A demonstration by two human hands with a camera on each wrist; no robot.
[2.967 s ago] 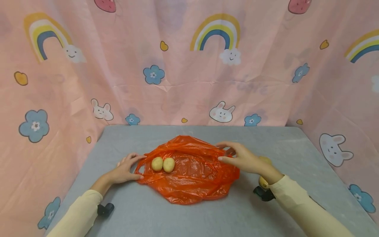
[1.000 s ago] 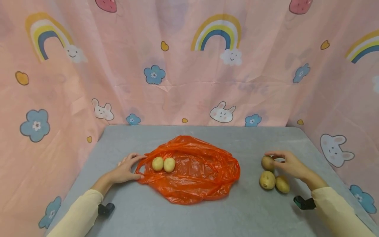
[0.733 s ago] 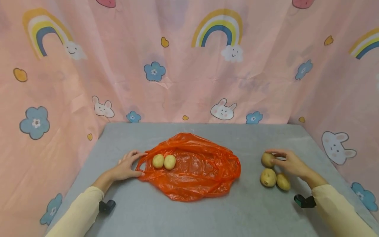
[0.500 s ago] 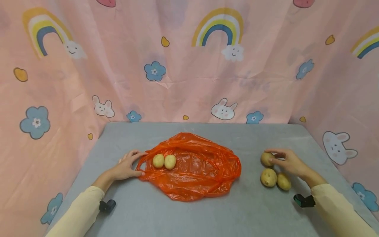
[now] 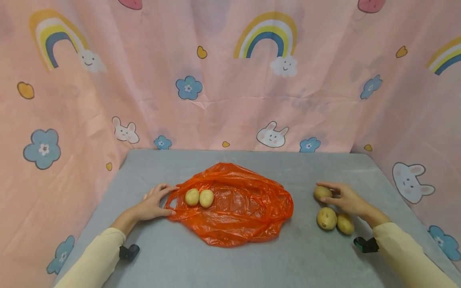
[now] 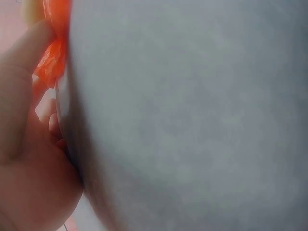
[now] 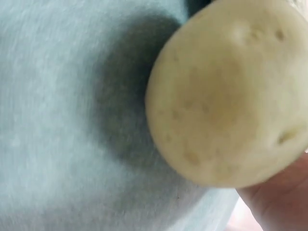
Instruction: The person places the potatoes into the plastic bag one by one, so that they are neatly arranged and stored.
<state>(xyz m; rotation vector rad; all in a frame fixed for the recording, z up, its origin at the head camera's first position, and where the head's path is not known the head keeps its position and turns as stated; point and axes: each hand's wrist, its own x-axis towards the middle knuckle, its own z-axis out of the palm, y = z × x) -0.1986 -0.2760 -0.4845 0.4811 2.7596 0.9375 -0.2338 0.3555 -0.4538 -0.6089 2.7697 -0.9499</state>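
Note:
An orange plastic bag (image 5: 230,224) lies spread on the table, its mouth facing up. Two potatoes (image 5: 192,197) sit side by side toward its left end. My left hand (image 5: 153,203) rests at the bag's left end, thumb and fingers apart and touching either side of the handle loop; in the left wrist view the thumb (image 6: 24,57) touches the orange plastic. On the right, my right hand (image 5: 345,199) grips a potato (image 5: 321,193) between thumb and fingers. Two more potatoes (image 5: 327,218) lie just below it. One potato (image 7: 231,96) fills much of the right wrist view.
The grey table (image 5: 230,268) has a pink patterned curtain (image 5: 223,112) behind it and at both sides. A dark wrist camera (image 5: 366,245) sits by the right sleeve, another (image 5: 129,253) by the left.
My right hand moved from the bag's right end to the potatoes on the right and took hold of one. It has just shifted slightly left with that potato. The left hand stays put.

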